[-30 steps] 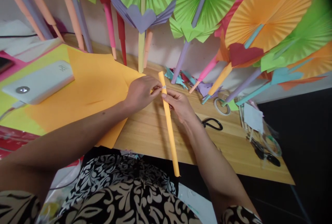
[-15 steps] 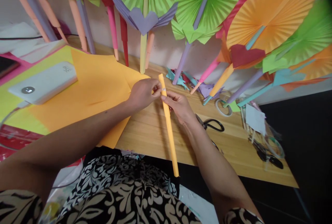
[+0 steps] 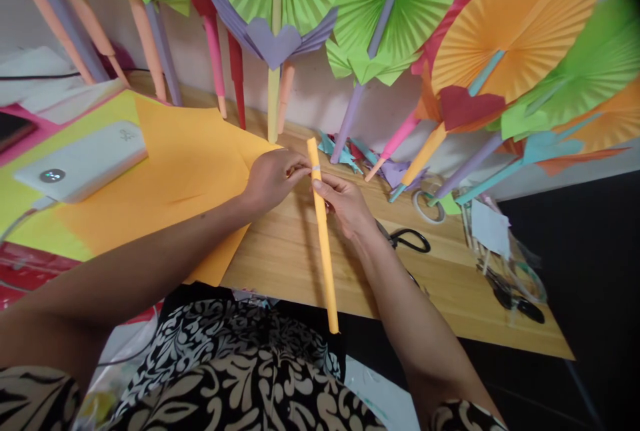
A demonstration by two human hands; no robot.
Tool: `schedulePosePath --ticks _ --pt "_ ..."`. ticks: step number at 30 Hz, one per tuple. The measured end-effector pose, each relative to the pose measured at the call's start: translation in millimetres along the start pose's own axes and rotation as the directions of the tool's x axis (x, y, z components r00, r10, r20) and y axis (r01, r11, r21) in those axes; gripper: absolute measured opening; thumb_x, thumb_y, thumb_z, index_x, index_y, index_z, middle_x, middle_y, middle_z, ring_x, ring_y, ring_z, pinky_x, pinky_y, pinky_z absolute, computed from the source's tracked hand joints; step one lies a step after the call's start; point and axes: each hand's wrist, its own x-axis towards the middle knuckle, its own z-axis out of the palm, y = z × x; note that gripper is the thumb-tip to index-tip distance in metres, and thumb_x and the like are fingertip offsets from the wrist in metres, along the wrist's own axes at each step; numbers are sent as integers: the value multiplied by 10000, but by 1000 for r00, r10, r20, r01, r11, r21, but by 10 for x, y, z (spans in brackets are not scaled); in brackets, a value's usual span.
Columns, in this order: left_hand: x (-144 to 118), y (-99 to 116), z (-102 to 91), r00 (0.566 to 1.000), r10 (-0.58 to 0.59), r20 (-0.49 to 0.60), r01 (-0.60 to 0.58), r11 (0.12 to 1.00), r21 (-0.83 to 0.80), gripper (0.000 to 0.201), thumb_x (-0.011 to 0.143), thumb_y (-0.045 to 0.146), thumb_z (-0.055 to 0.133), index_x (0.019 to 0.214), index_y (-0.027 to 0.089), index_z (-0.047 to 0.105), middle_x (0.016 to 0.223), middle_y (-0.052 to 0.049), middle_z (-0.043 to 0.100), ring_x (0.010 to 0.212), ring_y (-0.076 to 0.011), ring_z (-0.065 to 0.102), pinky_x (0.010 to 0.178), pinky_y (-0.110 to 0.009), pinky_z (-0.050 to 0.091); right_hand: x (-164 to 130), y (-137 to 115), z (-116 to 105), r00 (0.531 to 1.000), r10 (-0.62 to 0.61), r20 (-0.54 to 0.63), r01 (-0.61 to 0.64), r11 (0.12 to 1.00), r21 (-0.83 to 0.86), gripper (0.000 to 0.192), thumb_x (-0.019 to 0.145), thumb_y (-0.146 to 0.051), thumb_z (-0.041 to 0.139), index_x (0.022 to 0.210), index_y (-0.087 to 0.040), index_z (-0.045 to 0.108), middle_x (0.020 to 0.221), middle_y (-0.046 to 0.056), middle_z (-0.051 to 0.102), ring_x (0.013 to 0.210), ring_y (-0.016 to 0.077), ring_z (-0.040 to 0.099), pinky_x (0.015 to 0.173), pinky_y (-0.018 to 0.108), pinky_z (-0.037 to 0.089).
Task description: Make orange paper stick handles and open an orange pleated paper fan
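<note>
Left hand (image 3: 273, 179) pinches a bit of tape (image 3: 316, 168) against the orange paper tube (image 3: 323, 238); right hand (image 3: 345, 203) grips the tube just below, both closed on it. Since a second ago the tube sits slightly higher, its near end lifted, so the tape looks nearly pressed down. Fingertips hide the tape's ends; scissors (image 3: 410, 240) right of the hands partly covered by the wrist.

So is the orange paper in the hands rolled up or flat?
Rolled up. The orange paper is a long thin tube, held near its top by the left hand and right hand.
</note>
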Motion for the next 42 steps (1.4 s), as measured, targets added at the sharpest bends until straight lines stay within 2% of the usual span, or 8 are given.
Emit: schedulePosePath --ticks 6,11,18,25,30,33,37,42 --pt "-10 -5 7 999 52 4 -52 997 50 160 884 293 615 826 247 757 746 -12 703 711 -176 560 694 -299 390 13 48 12 1000 -31 2 31 996 -82 375 686 -503 811 924 -214 790 593 -63 467 538 93 366 471 251 283" --pt "-13 -11 6 994 108 22 -110 981 160 184 892 271 596 797 236 750 749 -33 704 744 -198 583 675 -307 379 24 120 5 997 -80 21 83 983 -163 316 754 -465 760 932 -205 778 585 -63 464 535 95 368 486 256 297" --pt "7 -28 -9 989 131 68 -140 979 152 188 912 282 600 828 234 761 808 -47 728 795 -213 613 721 -316 412 32 140 -4 996 -83 42 89 983 -163 298 764 -461 760 904 -198 764 577 -68 438 520 97 368 484 263 284" --pt "-14 -6 8 978 199 63 -208 921 328 214 866 194 546 740 202 718 696 -46 672 701 -191 570 643 -306 378 34 184 -8 996 -77 53 87 972 -221 332 792 -488 733 962 -206 774 584 -71 430 526 94 357 503 260 286" --pt "-3 1 -2 975 204 86 -222 903 367 195 834 163 535 757 191 711 716 -42 681 701 -186 577 643 -305 388 19 156 15 997 -64 50 73 973 -218 433 767 -505 752 1057 -184 776 576 -78 426 519 89 351 496 255 294" --pt "14 0 -12 985 152 88 -172 936 308 178 856 199 561 776 193 720 732 -34 692 710 -178 588 650 -300 388 19 128 20 997 -58 46 66 982 -178 432 740 -512 777 1014 -178 782 569 -80 423 520 86 350 491 251 296" --pt "30 -22 -13 996 17 90 -25 996 88 194 892 269 573 808 185 725 724 -8 701 657 -144 576 607 -268 374 25 96 14 999 -37 23 40 994 -103 452 689 -521 823 976 -175 781 571 -78 451 525 85 366 482 246 289" --pt "24 -39 3 992 -75 97 87 988 -128 178 882 256 584 803 170 719 757 0 728 676 -130 605 634 -246 416 20 60 12 1000 -27 14 27 999 -35 456 654 -526 853 945 -181 788 584 -73 471 529 80 364 472 240 273"
